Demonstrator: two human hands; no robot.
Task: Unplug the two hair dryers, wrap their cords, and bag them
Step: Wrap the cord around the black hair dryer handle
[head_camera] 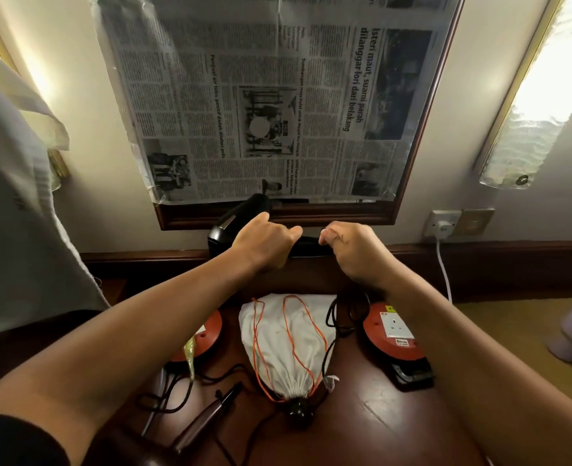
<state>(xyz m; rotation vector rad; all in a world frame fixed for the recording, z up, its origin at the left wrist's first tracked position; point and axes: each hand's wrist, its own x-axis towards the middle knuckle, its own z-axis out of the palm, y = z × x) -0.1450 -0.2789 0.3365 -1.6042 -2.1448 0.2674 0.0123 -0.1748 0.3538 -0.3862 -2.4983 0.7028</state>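
Hair dryer (240, 216), black, is held up above the back of the counter (362, 415), just under the newspaper-covered mirror (277, 95). The left hand (264, 243) has its fingers (259, 218) curled round the dryer's body, hiding most of it. The right hand (348, 247) is closed too, its fingers (328, 235) pinching something dark that runs between the two hands; whether that is the handle or the cord is hard to make out. Both forearms reach forward side by side, wrists raised.

Below the hands a white drawstring bag (288, 338) with orange strings lies on the counter, with loose black cord (335, 317) beside it. Two red extension reels (392, 331) flank the bag, the left one mostly hidden by the forearm. A second hair dryer (207, 422), brown, lies at the near edge, partly cut off.
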